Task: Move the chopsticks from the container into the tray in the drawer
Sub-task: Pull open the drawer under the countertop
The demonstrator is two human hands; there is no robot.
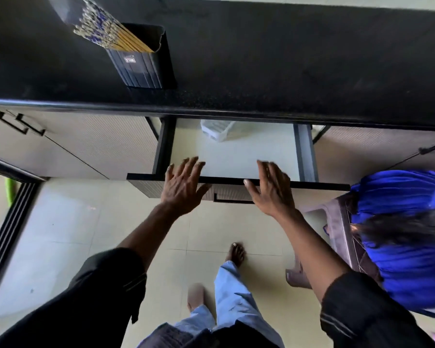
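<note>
A bundle of yellow chopsticks (103, 31) with blue-and-white patterned tops stands in a black ribbed container (142, 67) on the dark countertop, upper left. Below the counter a drawer (236, 180) is pulled out. At its back, partly hidden under the counter edge, lies a white plastic tray (217, 129). My left hand (183, 187) hovers over the drawer's front rim, fingers spread, holding nothing. My right hand (271, 189) is beside it over the same rim, fingers apart and empty.
The black countertop (286, 71) runs across the top. Closed cabinet doors (73, 146) flank the drawer. A person in blue (399, 234) sits on a brown plastic stool (337, 222) at the right. My bare feet stand on the pale tiled floor (86, 234).
</note>
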